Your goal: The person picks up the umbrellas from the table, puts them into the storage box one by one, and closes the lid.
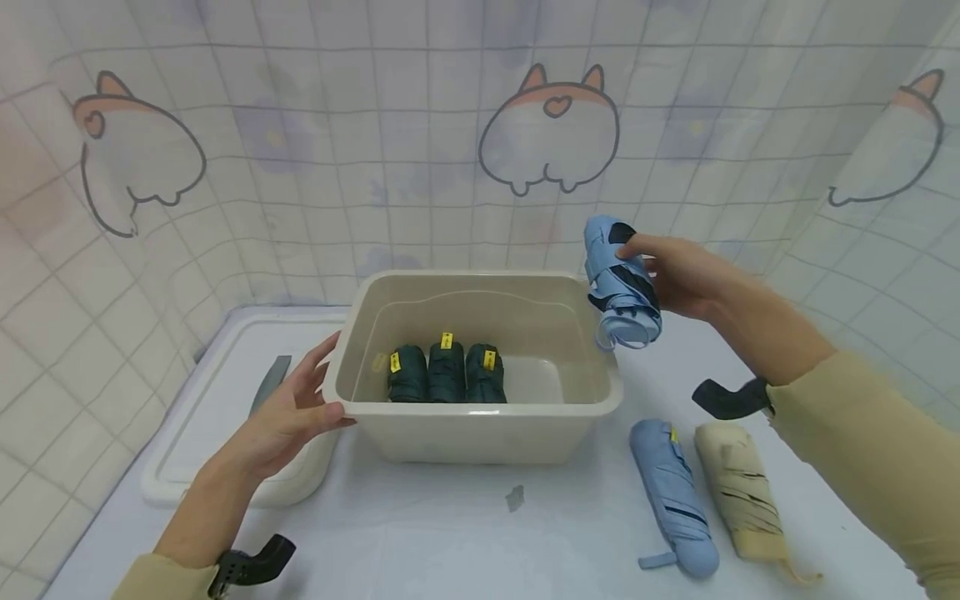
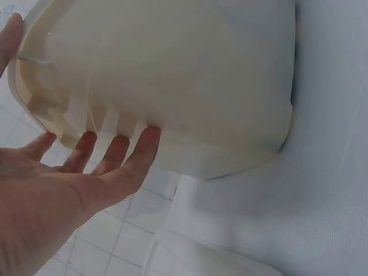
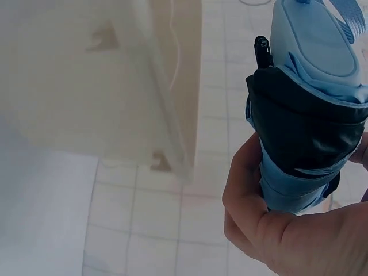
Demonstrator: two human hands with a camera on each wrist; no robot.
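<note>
My right hand grips a loosely folded light blue umbrella with dark lining showing, at the right rim of a beige plastic bin. In the right wrist view, the umbrella's smooth end and strap face up, with fingers wrapped round the lower part. My left hand holds the bin at its left rim; the left wrist view shows the fingertips against the outer wall under the lip. Three dark green rolled umbrellas with yellow tags stand side by side in the bin's left half.
On the white table, right of the bin, lie a closed light blue umbrella and a beige umbrella. A white lid with a grey strip lies left of the bin. A tile-patterned curtain hangs behind.
</note>
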